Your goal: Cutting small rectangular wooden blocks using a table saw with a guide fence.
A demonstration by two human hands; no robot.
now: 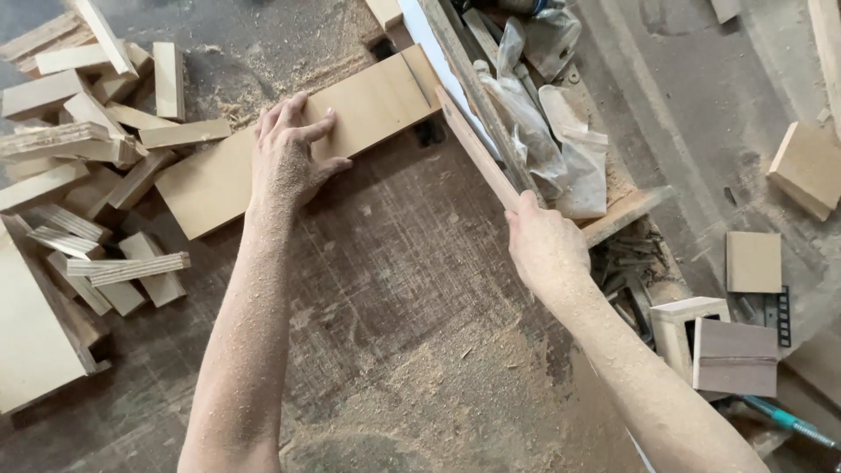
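Pressing flat with fingers spread, the left hand rests palm-down on a long rectangular wooden board that lies diagonally across the worktable, its near-left end toward a heap of offcuts and its far-right end butting against a fence strip. The hand grips nothing; it bears down on the board's top face around the middle of its length, with the thumb reaching over the near edge. The right hand is closed around the near end of the narrow wooden fence strip, which runs diagonally from the hand up toward the far edge of the view; the fingers wrap the strip out of sight, so only the back of the hand and the knuckles are visible. Both forearms are coated in fine sawdust. Loose sawdust lies piled on the dark table surface between and near the arms. On the left, a pile of short wooden offcuts lies stacked at random, just beside the board's near-left end. Beyond the fence strip, crumpled clear plastic bags lie in a heap. On the right, well apart from the hands, square wooden blocks lie on a lower surface, with a small open wooden box near them.
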